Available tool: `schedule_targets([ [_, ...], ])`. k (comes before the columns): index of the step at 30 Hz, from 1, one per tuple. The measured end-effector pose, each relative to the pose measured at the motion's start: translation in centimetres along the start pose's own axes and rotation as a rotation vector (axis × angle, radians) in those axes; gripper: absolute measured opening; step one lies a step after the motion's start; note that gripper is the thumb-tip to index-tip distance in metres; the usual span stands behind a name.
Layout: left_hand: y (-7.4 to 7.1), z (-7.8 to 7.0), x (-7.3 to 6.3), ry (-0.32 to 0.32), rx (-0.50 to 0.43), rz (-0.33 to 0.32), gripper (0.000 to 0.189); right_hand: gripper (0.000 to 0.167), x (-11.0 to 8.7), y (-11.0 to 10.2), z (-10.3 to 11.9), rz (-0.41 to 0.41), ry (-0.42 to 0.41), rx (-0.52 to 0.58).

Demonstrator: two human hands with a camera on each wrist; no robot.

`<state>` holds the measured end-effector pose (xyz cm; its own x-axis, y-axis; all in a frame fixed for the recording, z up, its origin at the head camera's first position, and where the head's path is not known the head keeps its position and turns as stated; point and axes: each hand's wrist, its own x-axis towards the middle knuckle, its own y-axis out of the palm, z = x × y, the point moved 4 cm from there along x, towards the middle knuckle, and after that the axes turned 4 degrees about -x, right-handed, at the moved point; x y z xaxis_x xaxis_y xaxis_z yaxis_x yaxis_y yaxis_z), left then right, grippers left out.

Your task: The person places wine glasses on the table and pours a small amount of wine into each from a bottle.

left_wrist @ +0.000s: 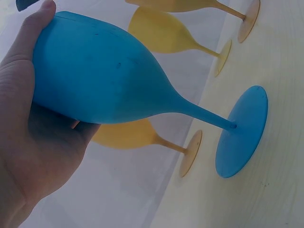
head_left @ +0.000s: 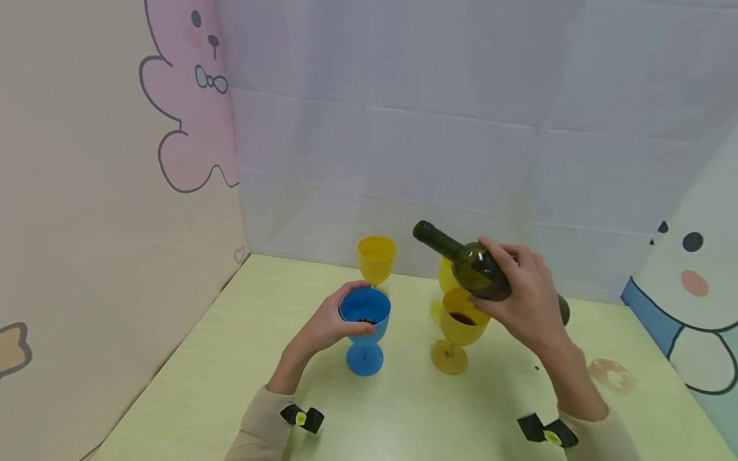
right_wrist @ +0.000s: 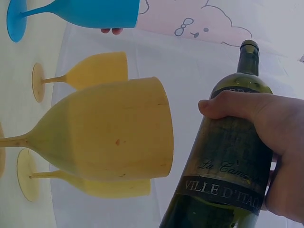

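My left hand (head_left: 336, 320) grips the bowl of a blue goblet (left_wrist: 95, 71), thumb on the near side and fingers round the far side. A little dark liquid shows inside it in the head view. My right hand (head_left: 527, 301) holds a green glass wine bottle (right_wrist: 223, 156) round its body. The bottle is tilted, its neck (head_left: 441, 240) pointing left and up, above the table between the goblets. Just below the bottle stands an orange-yellow goblet (head_left: 451, 365) with dark liquid in its bowl.
Behind stand another orange-yellow goblet (head_left: 377, 256) and a lemon-yellow goblet (right_wrist: 28, 175), the latter partly hidden by the bottle in the head view. A wet ring (head_left: 612, 376) marks the pale table (head_left: 230, 384) at right. A white cloth (head_left: 403, 160) hangs along the back edge.
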<state>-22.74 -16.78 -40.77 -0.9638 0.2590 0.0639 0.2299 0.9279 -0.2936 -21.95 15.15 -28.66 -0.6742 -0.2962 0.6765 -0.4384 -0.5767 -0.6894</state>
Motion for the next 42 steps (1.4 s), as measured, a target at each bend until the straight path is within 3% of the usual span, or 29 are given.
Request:
schedule_targets([
  [6,0.1,-0.3,0.2,0.003,0.004,0.001,0.076,0.099,-1.1,-1.0,-1.2,-0.069,0.115,0.074],
  [14,0.1,-0.4,0.4,0.001,0.009,-0.003,0.076,0.104,-3.0,-1.1,-2.5,-0.083,0.283,0.176],
  [28,0.1,-0.5,0.3,-0.002,0.027,0.01,0.077,0.106,-5.1,-1.1,-4.2,-0.14,0.393,0.216],
  [37,0.0,-0.8,0.1,-0.007,0.061,0.045,0.08,0.106,-5.5,-1.2,-4.6,-0.112,0.441,0.215],
  [42,-0.2,-1.0,-0.2,0.038,0.038,0.074,0.084,0.106,-5.7,-0.9,-4.8,-0.094,0.456,0.203],
])
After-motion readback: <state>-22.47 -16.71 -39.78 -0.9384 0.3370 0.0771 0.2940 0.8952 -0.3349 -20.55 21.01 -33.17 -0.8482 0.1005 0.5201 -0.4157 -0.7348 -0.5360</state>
